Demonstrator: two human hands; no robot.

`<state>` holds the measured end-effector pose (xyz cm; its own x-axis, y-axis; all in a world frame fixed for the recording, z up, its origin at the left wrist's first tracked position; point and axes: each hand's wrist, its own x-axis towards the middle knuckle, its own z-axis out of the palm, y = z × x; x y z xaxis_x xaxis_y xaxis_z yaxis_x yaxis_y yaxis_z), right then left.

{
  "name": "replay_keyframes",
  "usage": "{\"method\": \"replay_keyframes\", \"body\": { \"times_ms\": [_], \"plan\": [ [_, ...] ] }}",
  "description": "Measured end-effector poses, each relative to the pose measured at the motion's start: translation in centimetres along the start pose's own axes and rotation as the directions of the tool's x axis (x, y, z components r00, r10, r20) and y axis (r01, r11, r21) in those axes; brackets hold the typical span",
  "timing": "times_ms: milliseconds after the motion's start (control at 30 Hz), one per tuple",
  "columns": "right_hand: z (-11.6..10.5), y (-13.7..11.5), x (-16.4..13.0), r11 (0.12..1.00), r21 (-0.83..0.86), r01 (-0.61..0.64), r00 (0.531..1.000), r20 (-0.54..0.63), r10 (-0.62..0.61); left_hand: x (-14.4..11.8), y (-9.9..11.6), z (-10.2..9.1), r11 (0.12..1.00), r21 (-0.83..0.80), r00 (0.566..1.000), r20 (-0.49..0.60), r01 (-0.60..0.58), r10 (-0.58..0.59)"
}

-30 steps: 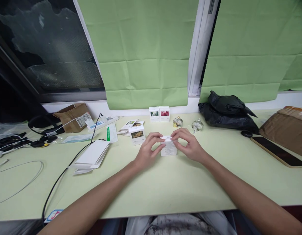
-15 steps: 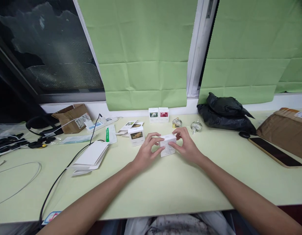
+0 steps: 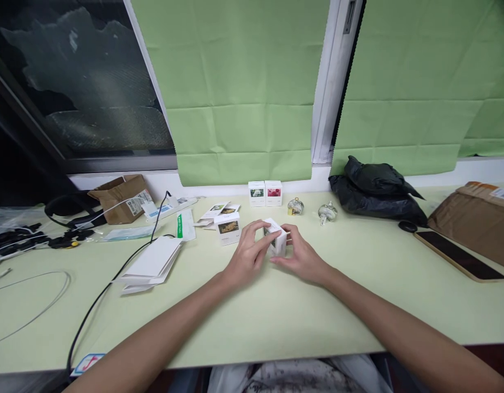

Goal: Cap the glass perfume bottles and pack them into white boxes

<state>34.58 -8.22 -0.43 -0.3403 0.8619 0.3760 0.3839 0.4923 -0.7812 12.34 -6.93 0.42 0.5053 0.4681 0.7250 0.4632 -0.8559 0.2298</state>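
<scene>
Between my two hands is a small white box (image 3: 279, 244), turned so that one corner faces me and a dark picture shows on its left side. My left hand (image 3: 251, 250) is closed on its left side, with fingers at the top edge. My right hand (image 3: 301, 255) grips the box from the right, thumb low in front and fingers behind. Just left stands another white box with a yellow-flower picture (image 3: 228, 228). Behind, two white boxes, one with a white-flower picture (image 3: 257, 194) and one with a pink-flower picture (image 3: 274, 193), stand side by side.
Two clear glass ornaments (image 3: 295, 206) (image 3: 328, 213) sit behind my right hand. Folded white card pieces (image 3: 154, 259) and a black cable (image 3: 107, 289) lie left. At right are a black plastic bag (image 3: 375, 194), a phone (image 3: 456, 255) and a brown parcel (image 3: 477, 221).
The box between my hands has turned about its upright axis, from its printed text side facing me to a corner facing me. My right hand has shifted lower along its side.
</scene>
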Motion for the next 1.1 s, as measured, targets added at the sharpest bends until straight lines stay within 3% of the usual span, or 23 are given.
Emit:
{"method": "replay_keyframes", "body": {
  "times_ms": [133,267,367,433,600,833,1100],
  "plan": [
    [0.6,0.7,0.5,0.999,-0.041,0.004,0.996,-0.09,-0.008,0.2,-0.6,-0.2,0.996,0.058,0.997,0.041,-0.069,0.067],
    [0.2,1.1,0.8,0.999,-0.029,0.026,0.993,-0.118,-0.029,1.0,-1.8,-2.1,0.965,0.255,0.997,-0.031,-0.054,0.064],
    [-0.2,1.3,0.9,0.999,0.029,0.029,0.996,-0.089,-0.026,1.6,-3.2,-4.6,0.891,0.423,0.983,-0.144,0.163,-0.111],
    [-0.2,1.5,0.9,0.998,0.057,0.028,0.996,-0.087,-0.024,1.6,-4.4,-6.3,0.839,0.464,0.958,-0.152,0.285,-0.241],
    [0.1,2.4,1.3,0.998,0.066,0.001,0.992,-0.125,0.007,0.9,-7.1,-8.5,0.825,0.365,0.878,0.041,0.431,-0.477],
    [0.4,2.8,1.8,0.999,-0.007,-0.045,0.984,-0.173,0.043,0.6,-7.8,-7.1,0.874,0.067,0.872,0.058,0.482,-0.486],
    [0.6,2.7,1.9,0.998,-0.058,-0.027,0.979,-0.202,0.015,0.6,-6.3,-4.1,0.934,-0.101,0.939,0.021,0.343,-0.343]
  ]
}}
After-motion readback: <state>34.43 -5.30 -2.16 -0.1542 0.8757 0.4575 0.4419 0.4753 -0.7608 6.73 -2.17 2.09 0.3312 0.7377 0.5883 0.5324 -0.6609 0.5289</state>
